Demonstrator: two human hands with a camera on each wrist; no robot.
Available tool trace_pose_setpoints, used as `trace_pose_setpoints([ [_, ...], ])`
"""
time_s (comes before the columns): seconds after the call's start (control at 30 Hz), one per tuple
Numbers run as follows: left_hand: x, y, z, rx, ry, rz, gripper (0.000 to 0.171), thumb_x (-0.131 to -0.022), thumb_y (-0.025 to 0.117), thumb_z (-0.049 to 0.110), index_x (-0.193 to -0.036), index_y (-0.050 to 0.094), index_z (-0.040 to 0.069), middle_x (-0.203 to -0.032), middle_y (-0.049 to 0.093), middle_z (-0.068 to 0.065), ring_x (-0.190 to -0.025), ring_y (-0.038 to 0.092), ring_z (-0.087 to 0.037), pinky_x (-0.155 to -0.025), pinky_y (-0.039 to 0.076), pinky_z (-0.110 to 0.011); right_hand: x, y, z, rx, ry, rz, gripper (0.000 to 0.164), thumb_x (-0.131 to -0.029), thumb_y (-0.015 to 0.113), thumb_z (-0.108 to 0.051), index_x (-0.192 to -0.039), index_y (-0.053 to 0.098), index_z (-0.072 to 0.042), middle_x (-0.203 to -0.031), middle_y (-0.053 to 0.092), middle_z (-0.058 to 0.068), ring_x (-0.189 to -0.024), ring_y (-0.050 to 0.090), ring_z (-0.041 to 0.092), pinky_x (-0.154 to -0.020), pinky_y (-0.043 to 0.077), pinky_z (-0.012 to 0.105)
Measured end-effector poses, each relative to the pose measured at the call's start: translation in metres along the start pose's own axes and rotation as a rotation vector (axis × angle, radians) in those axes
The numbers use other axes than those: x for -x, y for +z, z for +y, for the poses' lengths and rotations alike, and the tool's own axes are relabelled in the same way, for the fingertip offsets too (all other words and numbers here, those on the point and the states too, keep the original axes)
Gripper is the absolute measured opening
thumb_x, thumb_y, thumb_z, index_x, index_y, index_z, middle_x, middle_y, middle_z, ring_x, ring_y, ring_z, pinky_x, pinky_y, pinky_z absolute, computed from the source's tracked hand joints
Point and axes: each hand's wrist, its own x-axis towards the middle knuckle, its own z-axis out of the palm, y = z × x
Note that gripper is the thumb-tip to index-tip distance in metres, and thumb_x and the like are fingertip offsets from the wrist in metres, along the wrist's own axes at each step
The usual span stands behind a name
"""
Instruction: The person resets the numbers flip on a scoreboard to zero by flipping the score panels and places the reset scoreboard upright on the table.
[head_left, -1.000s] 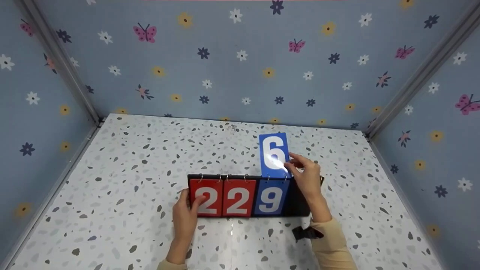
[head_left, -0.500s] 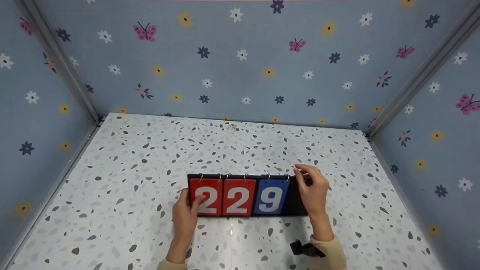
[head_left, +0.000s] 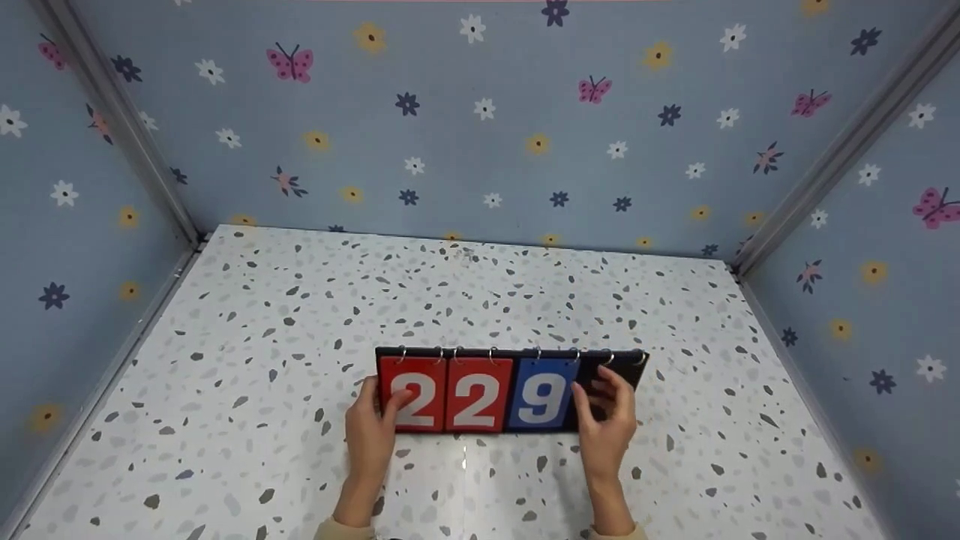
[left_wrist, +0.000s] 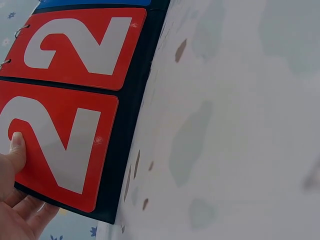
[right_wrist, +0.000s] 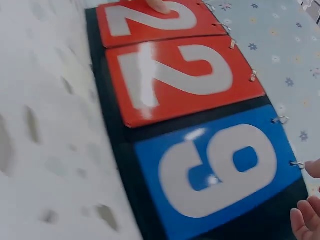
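A flip scoreboard (head_left: pixel 510 429) with a black backing stands tilted back on the speckled surface. Two red number cards, a left 2 (head_left: pixel 427 371) and a second 2 (head_left: pixel 478 395), hang from its rings, followed by a blue 9 card (head_left: pixel 541 395). Its far right section (head_left: pixel 634 369) shows plain black. My left hand (head_left: pixel 367 435) grips the left end, thumb on the first red card; the left wrist view shows the fingers (left_wrist: pixel 37 212) behind the board. My right hand (head_left: pixel 609 431) is at the black section, its thumb and fingers apart with nothing held between them.
A pale speckled tabletop (head_left: pixel 300 300) lies all around the scoreboard. Blue panels with flowers and butterflies rise at the back (head_left: pixel 465 127), left (head_left: pixel 82 247) and right (head_left: pixel 862 247), with grey metal posts (head_left: pixel 127 120) in the corners.
A blue 6 card, held up above the rings by my right hand, has gone over the back, out of sight. That hand let go, then came down before the black section. My left hand stayed put.
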Motion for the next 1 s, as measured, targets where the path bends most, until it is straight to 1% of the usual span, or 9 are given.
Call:
trace_pose_setpoints([
  [0.07, 0.000, 0.000, 0.000, 0.003, -0.002, 0.002, 0.031, -0.079, 0.069, 0.021, -0.101, 0.054, 0.006, -0.096, 0.065, -0.006, -0.085, 0.059, -0.014, -0.076, 0.048, -0.032, 0.010, 0.002, 0.010, 0.006, 0.035, -0.002, 0.043, -0.071, 0.069, 0.012, -0.109, 0.049, 0.014, -0.105, 0.052, 0.025, -0.086, 0.052, 0.035, -0.066, 0.048, 0.028],
  [0.13, 0.000, 0.001, 0.000, 0.002, -0.004, 0.001, 0.032, -0.079, 0.069, 0.021, -0.102, 0.054, 0.005, -0.097, 0.065, -0.007, -0.086, 0.059, -0.014, -0.077, 0.048, -0.033, 0.020, 0.005, 0.021, 0.036, 0.057, 0.004, 0.047, -0.070, 0.072, 0.009, -0.111, 0.049, 0.011, -0.106, 0.052, 0.022, -0.087, 0.052, 0.032, -0.066, 0.047, 0.029],
  [0.27, 0.000, 0.001, 0.000, 0.001, 0.001, 0.005, 0.034, -0.078, 0.070, 0.022, -0.102, 0.054, 0.005, -0.096, 0.065, -0.008, -0.085, 0.060, -0.016, -0.076, 0.048, -0.035, 0.035, 0.012, 0.037, 0.138, 0.077, 0.025, 0.054, -0.066, 0.079, -0.002, -0.111, 0.051, 0.007, -0.106, 0.051, 0.016, -0.087, 0.051, 0.023, -0.065, 0.044, 0.027],
  [0.4, 0.000, 0.002, 0.000, 0.005, 0.014, 0.012, 0.034, -0.077, 0.070, 0.021, -0.102, 0.054, 0.005, -0.095, 0.065, -0.008, -0.084, 0.060, -0.016, -0.075, 0.048, -0.035, 0.046, 0.019, 0.043, 0.214, 0.120, 0.035, 0.064, -0.062, 0.083, -0.010, -0.112, 0.048, 0.006, -0.106, 0.047, 0.015, -0.087, 0.048, 0.021, -0.067, 0.042, 0.027],
  [0.6, 0.001, 0.003, -0.001, 0.000, 0.041, 0.023, 0.033, -0.077, 0.071, 0.018, -0.102, 0.054, 0.004, -0.095, 0.065, -0.008, -0.085, 0.060, -0.017, -0.075, 0.049, -0.035, 0.051, 0.029, 0.045, 0.275, 0.172, 0.048, 0.074, -0.058, 0.085, -0.012, -0.114, 0.040, 0.006, -0.108, 0.041, 0.017, -0.091, 0.044, 0.024, -0.078, 0.038, 0.033],
  [0.7, 0.001, 0.003, -0.002, -0.002, 0.050, 0.026, 0.032, -0.078, 0.070, 0.018, -0.101, 0.054, 0.003, -0.094, 0.064, -0.009, -0.084, 0.060, -0.017, -0.074, 0.049, -0.035, 0.052, 0.033, 0.045, 0.303, 0.180, 0.059, 0.074, -0.058, 0.085, -0.013, -0.113, 0.040, 0.005, -0.109, 0.040, 0.018, -0.092, 0.045, 0.026, -0.079, 0.039, 0.035],
  [0.83, 0.001, 0.002, -0.002, 0.003, 0.050, 0.025, 0.033, -0.078, 0.069, 0.019, -0.102, 0.054, 0.003, -0.095, 0.064, -0.008, -0.085, 0.060, -0.017, -0.074, 0.049, -0.035, 0.054, 0.036, 0.045, 0.329, 0.174, 0.075, 0.066, -0.058, 0.085, -0.011, -0.107, 0.043, 0.005, -0.105, 0.042, 0.017, -0.091, 0.047, 0.027, -0.078, 0.041, 0.037],
  [0.93, 0.001, 0.001, -0.002, 0.007, 0.046, 0.027, 0.034, -0.078, 0.069, 0.020, -0.102, 0.054, 0.003, -0.095, 0.064, -0.008, -0.084, 0.060, -0.016, -0.073, 0.049, -0.035, 0.055, 0.037, 0.046, 0.323, 0.171, 0.085, 0.061, -0.058, 0.085, -0.008, -0.102, 0.045, 0.005, -0.100, 0.044, 0.017, -0.088, 0.048, 0.027, -0.076, 0.041, 0.037],
  [1.0, 0.001, 0.001, -0.003, 0.005, 0.048, 0.027, 0.034, -0.078, 0.069, 0.021, -0.102, 0.054, 0.003, -0.094, 0.064, -0.008, -0.084, 0.060, -0.016, -0.073, 0.049, -0.035, 0.056, 0.037, 0.047, 0.298, 0.176, 0.087, 0.058, -0.058, 0.084, -0.006, -0.100, 0.046, 0.006, -0.097, 0.047, 0.016, -0.087, 0.049, 0.026, -0.076, 0.041, 0.036],
])
